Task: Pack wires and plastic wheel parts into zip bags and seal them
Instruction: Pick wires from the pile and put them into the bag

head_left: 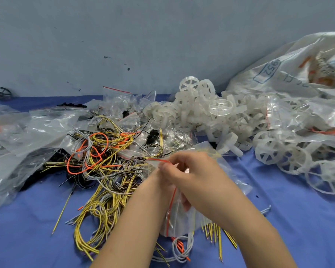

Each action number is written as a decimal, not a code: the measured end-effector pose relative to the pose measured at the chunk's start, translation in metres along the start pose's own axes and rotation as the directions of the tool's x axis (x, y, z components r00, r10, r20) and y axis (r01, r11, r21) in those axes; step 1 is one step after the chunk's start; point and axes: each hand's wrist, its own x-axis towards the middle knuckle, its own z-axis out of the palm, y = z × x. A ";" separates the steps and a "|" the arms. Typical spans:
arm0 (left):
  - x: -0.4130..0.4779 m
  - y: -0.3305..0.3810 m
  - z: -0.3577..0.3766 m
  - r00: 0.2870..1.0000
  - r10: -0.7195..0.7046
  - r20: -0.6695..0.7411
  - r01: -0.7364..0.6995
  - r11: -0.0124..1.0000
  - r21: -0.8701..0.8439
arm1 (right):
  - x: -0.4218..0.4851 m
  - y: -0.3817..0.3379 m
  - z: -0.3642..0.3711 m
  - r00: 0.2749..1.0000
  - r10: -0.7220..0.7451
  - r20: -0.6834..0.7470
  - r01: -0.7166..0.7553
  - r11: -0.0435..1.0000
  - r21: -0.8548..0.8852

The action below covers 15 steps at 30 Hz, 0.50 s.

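Both hands meet over the middle of the blue tabletop (278, 219), working at a clear zip bag (179, 215) with a red strip along its mouth: the right hand (193, 171) has its fingers curled and pinches the red-lined lip near the top, while the left hand (159, 182) lies mostly hidden beneath it, apparently gripping the same edge (how its fingers lie I cannot tell for certain). This looks like the opening or the sealing of the bag; yellow wire ends (215, 235) poke out below it, though whether they lie inside or under it is unclear. If it is being sealed, the next move calls for running pinched fingers along the strip end to end, keeping stray wire clear of the track. The loose wires (97, 159), yellow, orange, grey and black, sprawl in a tangle just left of the hands, and the white plastic wheels (220, 117) are heaped behind and to the right, beside a large crumpled plastic sack (298, 70). More small bags (37, 128) lie at the left, against a plain grey-blue wall (124, 35)
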 end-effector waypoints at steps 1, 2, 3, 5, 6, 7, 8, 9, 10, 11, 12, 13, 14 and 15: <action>0.001 0.001 -0.001 1.000 0.017 0.001 -0.017 1.000 -0.016 | 0.002 0.003 -0.002 1.000 0.010 -0.018 -0.010 1.000 0.002; -0.006 0.003 0.000 0.999 0.040 0.001 -0.039 0.999 -0.036 | 0.004 0.005 -0.004 0.999 0.018 -0.038 -0.018 1.000 -0.004; -0.009 0.005 0.001 0.998 0.063 0.001 -0.063 0.997 -0.049 | 0.006 0.007 -0.004 0.998 0.024 -0.058 -0.024 1.000 -0.013; -0.016 0.006 0.000 0.997 0.049 0.053 -0.041 0.990 -0.138 | 0.009 0.009 -0.002 0.995 0.029 -0.091 -0.032 0.999 -0.022; -0.023 0.008 -0.003 0.987 0.004 0.159 0.025 0.983 -0.182 | 0.011 0.010 0.000 0.994 0.029 -0.110 -0.032 0.999 -0.021; -0.026 0.009 -0.006 0.971 -0.040 0.237 0.094 0.971 -0.220 | 0.012 0.010 0.002 0.991 0.025 -0.130 -0.029 0.999 -0.025; -0.031 0.012 -0.011 0.952 -0.076 0.295 0.148 0.962 -0.231 | 0.014 0.010 0.005 0.988 0.019 -0.151 -0.024 0.999 -0.035; -0.034 0.013 -0.017 0.939 -0.098 0.330 0.181 0.956 -0.232 | 0.015 0.010 0.008 0.985 0.011 -0.172 -0.020 0.999 -0.049; -0.039 0.015 -0.022 0.926 -0.114 0.360 0.215 0.942 -0.256 | 0.017 0.010 0.010 0.981 0.003 -0.194 -0.016 0.998 -0.064; -0.045 0.018 -0.027 0.913 -0.119 0.389 0.243 0.927 -0.286 | 0.018 0.011 0.011 0.977 -0.003 -0.214 -0.013 0.997 -0.075; -0.051 0.020 -0.033 0.911 -0.108 0.398 0.246 0.917 -0.313 | 0.019 0.011 0.013 0.973 -0.008 -0.231 -0.011 0.997 -0.081; -0.052 0.021 -0.041 0.918 -0.065 0.390 0.202 0.925 -0.321 | 0.020 0.011 0.015 0.970 -0.014 -0.244 -0.006 0.996 -0.083; -0.053 0.023 -0.049 0.938 -0.017 0.346 0.131 0.942 -0.308 | 0.020 0.010 0.016 0.967 -0.022 -0.254 0.000 0.996 -0.085; -0.056 0.027 -0.059 0.967 0.049 0.251 0.009 0.974 -0.226 | 0.021 0.009 0.018 0.964 -0.032 -0.263 0.009 0.996 -0.089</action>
